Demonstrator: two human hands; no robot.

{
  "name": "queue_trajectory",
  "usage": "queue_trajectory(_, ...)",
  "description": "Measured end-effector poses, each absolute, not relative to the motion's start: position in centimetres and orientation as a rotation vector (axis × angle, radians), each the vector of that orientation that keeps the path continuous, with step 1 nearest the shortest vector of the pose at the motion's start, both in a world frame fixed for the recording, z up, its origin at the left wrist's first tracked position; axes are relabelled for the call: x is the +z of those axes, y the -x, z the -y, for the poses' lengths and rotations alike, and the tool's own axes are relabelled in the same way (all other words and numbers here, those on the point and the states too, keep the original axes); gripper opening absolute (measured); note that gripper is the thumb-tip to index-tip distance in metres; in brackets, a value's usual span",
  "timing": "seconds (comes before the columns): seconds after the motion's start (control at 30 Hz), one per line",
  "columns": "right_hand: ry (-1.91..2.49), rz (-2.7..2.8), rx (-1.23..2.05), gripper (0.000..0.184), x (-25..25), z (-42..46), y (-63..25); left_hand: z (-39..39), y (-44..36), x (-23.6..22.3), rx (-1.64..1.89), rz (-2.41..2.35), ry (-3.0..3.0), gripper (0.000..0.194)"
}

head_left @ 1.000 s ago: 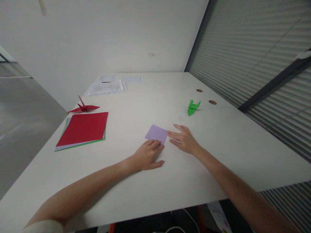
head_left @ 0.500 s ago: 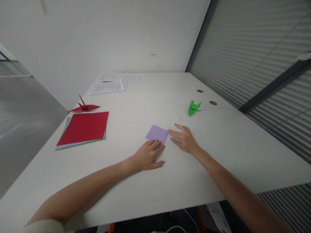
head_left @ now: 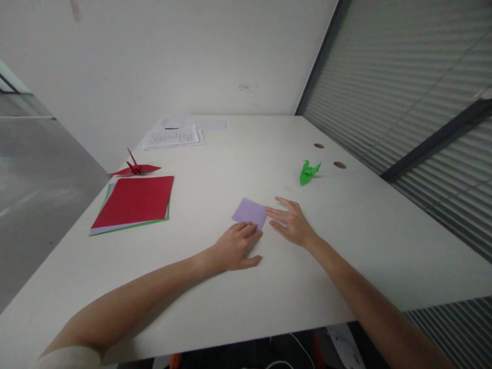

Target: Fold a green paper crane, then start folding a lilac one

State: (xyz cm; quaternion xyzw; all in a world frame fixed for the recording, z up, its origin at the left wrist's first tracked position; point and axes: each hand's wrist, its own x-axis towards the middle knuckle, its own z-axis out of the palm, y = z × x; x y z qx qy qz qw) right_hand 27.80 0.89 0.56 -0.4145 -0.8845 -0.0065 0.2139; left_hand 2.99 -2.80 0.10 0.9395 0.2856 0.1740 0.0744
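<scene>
Purple paper [head_left: 249, 211] lies flat on the desk [head_left: 230, 169], near the middle, between the two hands. It is turned a bit, so one corner points right. It looks smaller than the sheets in the pile, so it may be folded, but I can't tell how many times.

The left hand [head_left: 239, 246] lies palm down on the near edge of the paper. Its fingers press there, most likely so the paper can't slide. Its thumb sticks out to the right, off the paper. The right hand [head_left: 290, 221] has its fingers spread, and its tips seem to touch the right corner, maybe to keep it flat. Neither hand is pinching anything.

Far and to the right sits a green bird [head_left: 308, 173] made of paper. Over on the left is the pile [head_left: 134, 201], with red on top and purple and green peeking out. Just past it is a red bird [head_left: 137, 168]. These are out of the way, perhaps to leave the hands room. White papers [head_left: 172, 137] lie at the far left.
</scene>
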Motion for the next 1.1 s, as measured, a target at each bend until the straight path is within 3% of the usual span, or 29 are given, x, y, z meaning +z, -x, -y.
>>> queue_trajectory(0.1,0.952,2.593,0.079,0.042,0.4,-0.2,-27.2,2.7,-3.0,0.0,0.527,-0.847,-2.821,0.061)
queue_trajectory(0.3,1.28,2.488,-0.02,0.032,0.6,-1.8,-28.4,2.7,-3.0,-0.3,0.525,-0.836,-2.806,0.063)
queue_trajectory(0.63,1.172,2.551,0.119,0.029,-0.1,-1.1,-26.3,3.1,-2.6,-0.3,0.462,-0.986,-2.773,0.067)
queue_trajectory(0.9,1.225,2.519,0.076,0.029,-0.5,-1.5,-26.7,3.5,-3.1,-0.9,0.527,-1.264,-2.721,0.09)
queue_trajectory(1.1,1.246,2.495,0.092,0.024,0.3,-1.9,-26.0,3.5,-2.9,-0.3,0.498,-1.246,-2.732,0.084)
